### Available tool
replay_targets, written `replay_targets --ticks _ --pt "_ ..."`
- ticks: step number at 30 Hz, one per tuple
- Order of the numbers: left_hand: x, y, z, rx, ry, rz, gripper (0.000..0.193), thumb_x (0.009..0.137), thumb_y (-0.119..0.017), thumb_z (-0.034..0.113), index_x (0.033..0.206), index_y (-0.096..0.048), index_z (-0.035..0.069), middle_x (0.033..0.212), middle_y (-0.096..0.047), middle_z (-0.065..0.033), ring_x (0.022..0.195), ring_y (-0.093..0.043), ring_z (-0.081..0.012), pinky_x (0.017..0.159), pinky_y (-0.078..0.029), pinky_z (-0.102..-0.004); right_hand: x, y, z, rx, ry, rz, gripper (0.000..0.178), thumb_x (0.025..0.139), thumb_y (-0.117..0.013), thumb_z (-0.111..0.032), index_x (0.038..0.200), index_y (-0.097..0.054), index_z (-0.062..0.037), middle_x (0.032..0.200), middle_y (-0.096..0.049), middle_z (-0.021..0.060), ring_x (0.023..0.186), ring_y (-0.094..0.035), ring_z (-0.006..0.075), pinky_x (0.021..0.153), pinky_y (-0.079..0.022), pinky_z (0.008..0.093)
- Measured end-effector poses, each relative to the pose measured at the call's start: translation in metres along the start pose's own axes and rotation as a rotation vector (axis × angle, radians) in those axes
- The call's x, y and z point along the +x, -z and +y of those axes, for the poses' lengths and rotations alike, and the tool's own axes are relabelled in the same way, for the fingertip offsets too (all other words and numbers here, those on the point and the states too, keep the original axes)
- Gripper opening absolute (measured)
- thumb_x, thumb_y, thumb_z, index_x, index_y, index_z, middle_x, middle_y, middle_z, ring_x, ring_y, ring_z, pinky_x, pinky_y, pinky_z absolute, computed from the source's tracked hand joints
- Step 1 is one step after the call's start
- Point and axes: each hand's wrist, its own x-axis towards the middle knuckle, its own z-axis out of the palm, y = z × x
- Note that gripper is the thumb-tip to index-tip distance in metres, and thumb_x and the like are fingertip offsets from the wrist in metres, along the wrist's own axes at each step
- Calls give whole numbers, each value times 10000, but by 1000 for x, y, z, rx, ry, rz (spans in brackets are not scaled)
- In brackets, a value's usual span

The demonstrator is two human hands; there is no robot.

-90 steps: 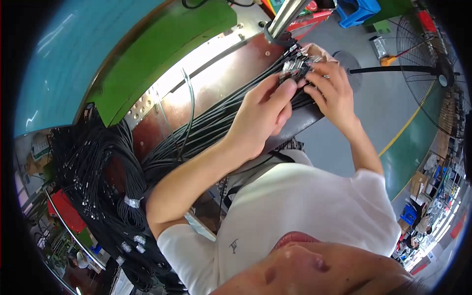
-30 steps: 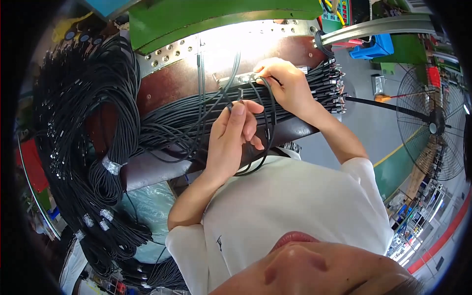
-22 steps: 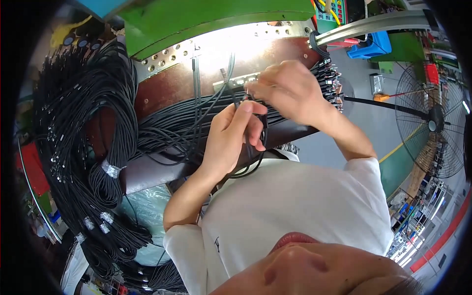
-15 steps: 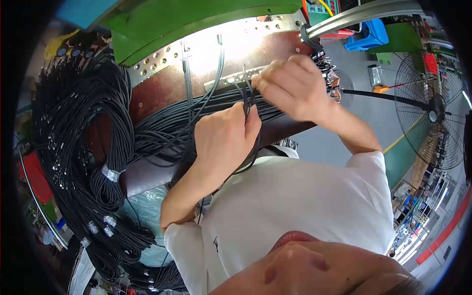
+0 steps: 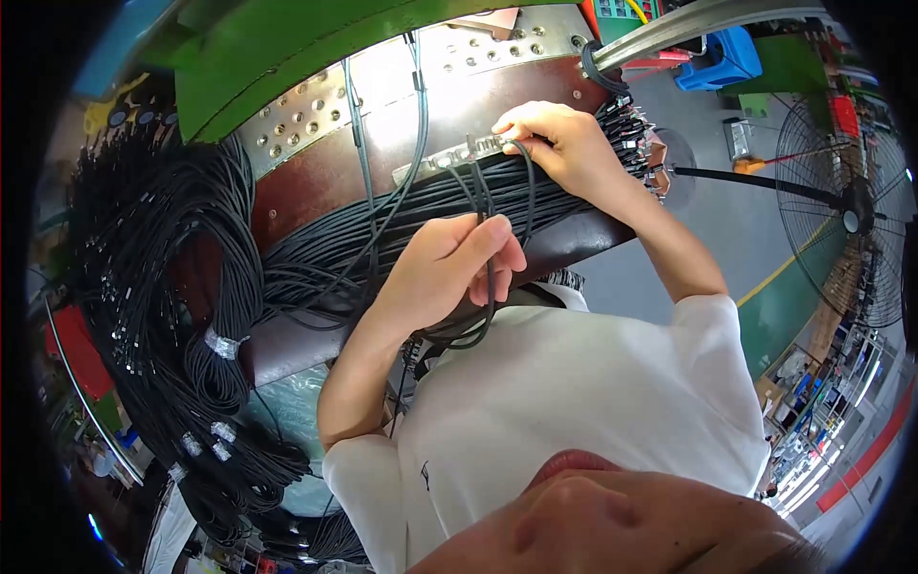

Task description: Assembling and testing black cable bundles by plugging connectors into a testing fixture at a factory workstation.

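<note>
My left hand (image 5: 445,263) is closed loosely round black cables (image 5: 491,284), thumb against the fingers, just in front of the bench edge. These cables run up to a narrow metal fixture strip (image 5: 427,170) with small slots, where cable ends sit. At the strip's right end, my right hand (image 5: 569,148) pinches the end of a black cable (image 5: 531,187); its fingertips touch the strip and hide the tip. A thick bundle of black cables (image 5: 330,234) lies across the bench beneath both hands.
A green machine housing (image 5: 316,57) overhangs a brightly lit perforated metal plate (image 5: 296,120). Coiled cable bundles (image 5: 229,230) hang at the left, some wrapped in clear film. A metal rail (image 5: 708,29) crosses the upper right. Farther right stand a fan (image 5: 846,215) and a blue stool (image 5: 724,59).
My right hand has lowered its fingers onto the strip's right end, bringing a cable end there. My left hand has turned and moved slightly down and right, its grip looser round the cables.
</note>
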Motion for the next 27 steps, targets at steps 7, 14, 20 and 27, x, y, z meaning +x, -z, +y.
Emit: replay_targets --ticks 7,14,20,27 --pt "8 -2 -1 -79 39 -37 424 993 -433 339 806 -621 8 626 -601 -41 518 -526 -63 486 -424 -188 -3 -1 -10 -196 99 86 127 755 -639 -7 880 -631 -26 948 -663 89 848 -637 267 742 -515 326" --pt "13 -15 25 -40 193 -62 423 966 -470 327 745 -624 1 581 -575 -42 472 -541 -108 435 -412 -221 -3 23 -38 -448 581 170 130 782 -644 -138 898 -625 -82 899 -642 27 846 -625 208 721 -500 329" --pt "-7 -13 46 982 -231 50 269 903 -576 240 809 -677 10 583 -607 -66 496 -547 -136 496 -435 -268 -13 18 6 -93 266 245 145 736 -654 3 853 -579 -39 966 -646 77 813 -631 237 709 -508 329" --pt "21 106 38 448 -269 723 290 962 -489 201 1068 -647 -18 911 -668 -66 754 -574 -87 709 -464 -213 -9 15 1 -60 39 96 122 759 -647 54 857 -584 19 955 -637 107 860 -636 233 765 -504 290"
